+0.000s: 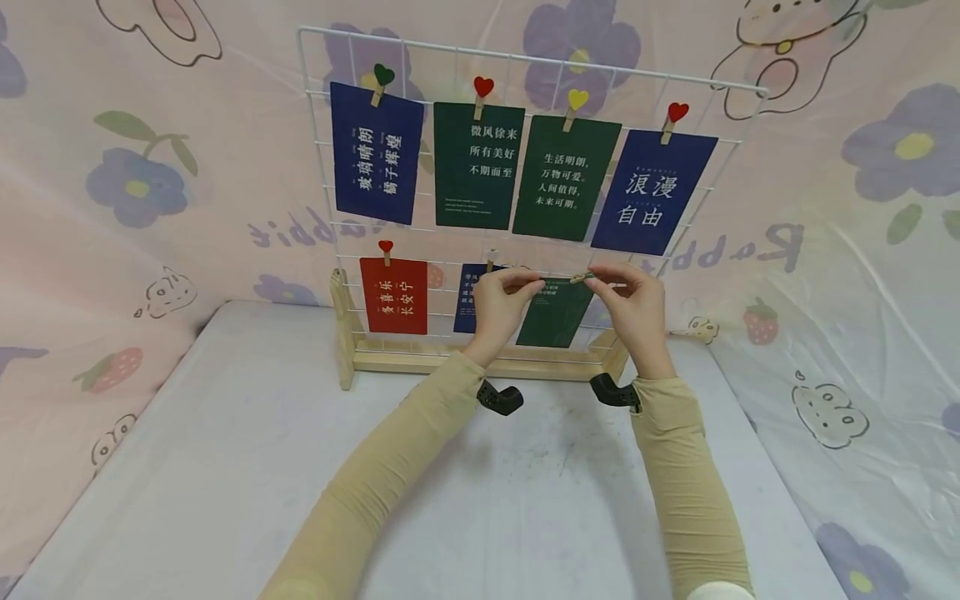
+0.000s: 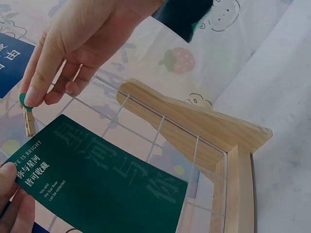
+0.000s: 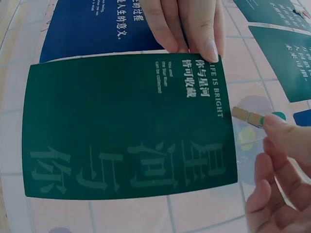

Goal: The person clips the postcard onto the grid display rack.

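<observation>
My left hand [image 1: 501, 304] pinches the top left corner of a green card [image 3: 121, 126] with white lettering, holding it against the lower part of a white wire grid [image 1: 465, 50]. My right hand [image 1: 633, 308] pinches a small wooden clothespin [image 3: 248, 116] by its end, where a green decoration [image 2: 23, 100] shows partly behind the thumb. The clothespin's tip points toward the card's top edge and stands a little apart from it. Beside the left hand, a blue card [image 1: 466, 304] hangs from a clothespin with a pale top, partly covered by that hand.
Cards hang in the grid's upper row, among them a blue card [image 1: 375, 154] with a green heart clothespin [image 1: 383, 77]. A red card [image 1: 393, 296] hangs lower left. A wooden base [image 1: 420, 361] holds the grid on a white table [image 1: 187, 467], before a patterned cloth [image 1: 247, 167].
</observation>
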`<state>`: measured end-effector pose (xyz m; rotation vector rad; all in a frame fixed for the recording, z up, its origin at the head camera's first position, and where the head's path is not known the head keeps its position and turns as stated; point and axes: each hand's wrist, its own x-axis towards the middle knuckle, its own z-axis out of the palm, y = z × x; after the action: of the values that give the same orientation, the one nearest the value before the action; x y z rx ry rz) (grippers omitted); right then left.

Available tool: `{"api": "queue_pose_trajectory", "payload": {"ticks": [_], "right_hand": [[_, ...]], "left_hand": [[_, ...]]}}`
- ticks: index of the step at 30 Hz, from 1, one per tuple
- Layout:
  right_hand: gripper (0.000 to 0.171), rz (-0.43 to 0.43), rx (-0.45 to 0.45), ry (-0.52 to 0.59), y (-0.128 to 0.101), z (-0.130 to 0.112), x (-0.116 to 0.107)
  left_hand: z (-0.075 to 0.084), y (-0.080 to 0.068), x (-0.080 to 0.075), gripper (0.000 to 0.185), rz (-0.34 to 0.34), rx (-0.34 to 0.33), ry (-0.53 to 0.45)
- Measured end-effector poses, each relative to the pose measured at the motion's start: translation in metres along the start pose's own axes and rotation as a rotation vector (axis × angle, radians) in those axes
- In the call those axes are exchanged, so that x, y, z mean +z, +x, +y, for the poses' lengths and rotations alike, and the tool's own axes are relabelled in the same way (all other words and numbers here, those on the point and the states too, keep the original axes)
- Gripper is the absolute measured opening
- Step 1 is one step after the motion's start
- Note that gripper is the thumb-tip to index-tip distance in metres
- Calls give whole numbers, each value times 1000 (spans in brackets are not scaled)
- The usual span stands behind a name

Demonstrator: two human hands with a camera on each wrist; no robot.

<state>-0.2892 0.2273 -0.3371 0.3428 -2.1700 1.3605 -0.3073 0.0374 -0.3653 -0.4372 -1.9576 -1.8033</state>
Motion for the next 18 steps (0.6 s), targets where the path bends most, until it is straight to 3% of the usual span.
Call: {"api": "queue_pose_trajectory", "payload": {"ticks": [5, 18], "right_hand": [[22, 13, -7, -25, 1, -2, 2], [22, 44, 5, -28, 2, -3, 1]], "left_hand": [[1, -1, 1, 13, 19, -2, 24], [2, -3, -1, 14, 44, -11, -26]]}}
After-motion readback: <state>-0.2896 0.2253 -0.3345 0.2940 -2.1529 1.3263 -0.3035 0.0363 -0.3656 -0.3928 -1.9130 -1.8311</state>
